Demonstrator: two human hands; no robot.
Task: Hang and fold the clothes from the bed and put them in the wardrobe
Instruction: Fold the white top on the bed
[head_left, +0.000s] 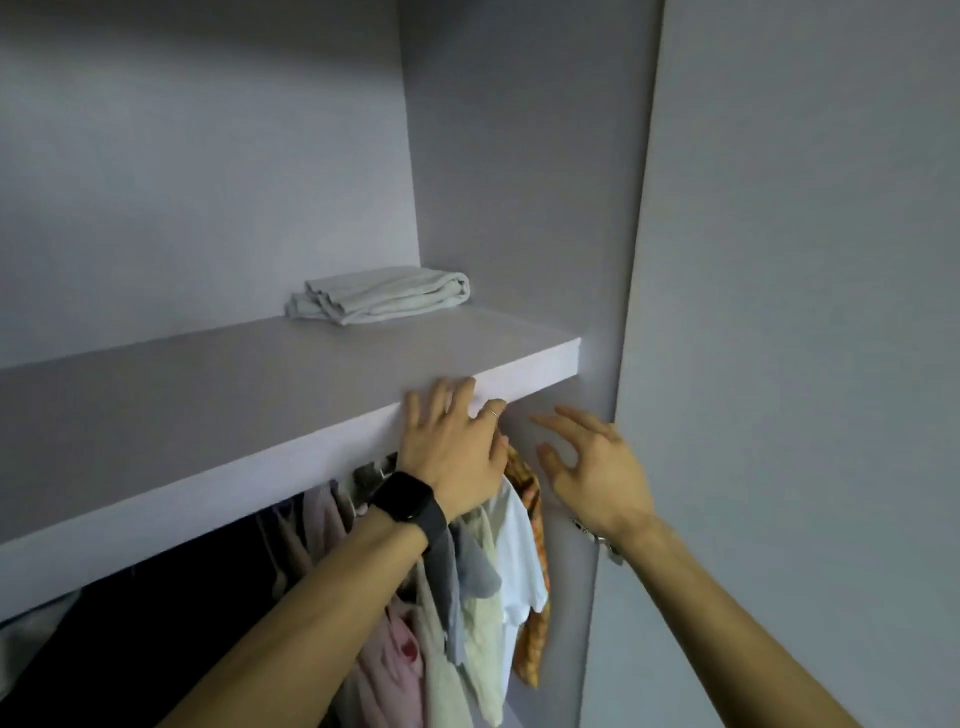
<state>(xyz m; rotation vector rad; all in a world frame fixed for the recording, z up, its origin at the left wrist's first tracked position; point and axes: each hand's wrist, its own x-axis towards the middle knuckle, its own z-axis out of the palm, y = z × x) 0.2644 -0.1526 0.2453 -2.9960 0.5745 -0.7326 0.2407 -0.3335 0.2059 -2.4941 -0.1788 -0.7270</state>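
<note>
our left hand (452, 452) fingers straight, spread on wardrobe shelf (208, 410) edge | our right hand (597, 473) spread, empty | folded grey garment (379, 296) on shelf

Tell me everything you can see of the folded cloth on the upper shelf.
The folded cloth is pale grey-green and looks like soft fabric. It is folded into a low, loose bundle, with a rounded fold at its right end and layered edges at its left. It lies flat on the wardrobe shelf, far back near the inner corner. Only the shelf visibly touches it.
</note>
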